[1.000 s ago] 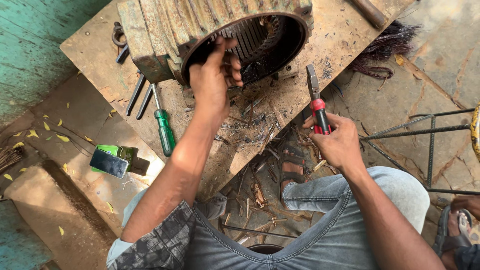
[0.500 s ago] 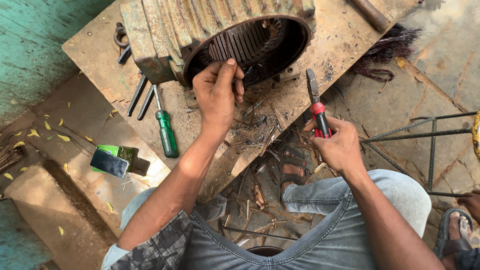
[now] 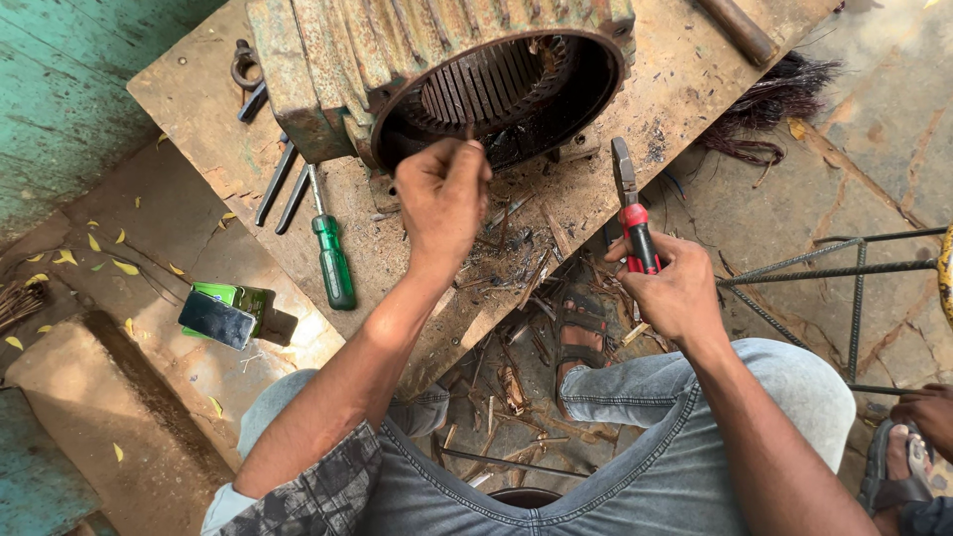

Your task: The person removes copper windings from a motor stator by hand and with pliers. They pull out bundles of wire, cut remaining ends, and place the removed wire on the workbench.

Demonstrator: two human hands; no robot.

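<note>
Soft daylight, sharp focus, mild edge distortion

The upper part of the motor stator housing point(image 3: 417, 69) is cut off by the top edge, and its inner slots are lost in shadow. What is pinched in the left hand point(image 3: 442, 199) is too thin to be identified. The handles of the red-handled pliers point(image 3: 635, 213) are mostly covered by the right hand point(image 3: 680, 293). Another person's hand point(image 3: 923, 409) and sandalled foot point(image 3: 893, 471) are cropped at the right edge. The metal rod point(image 3: 735, 28) is cut off at the top.
</note>
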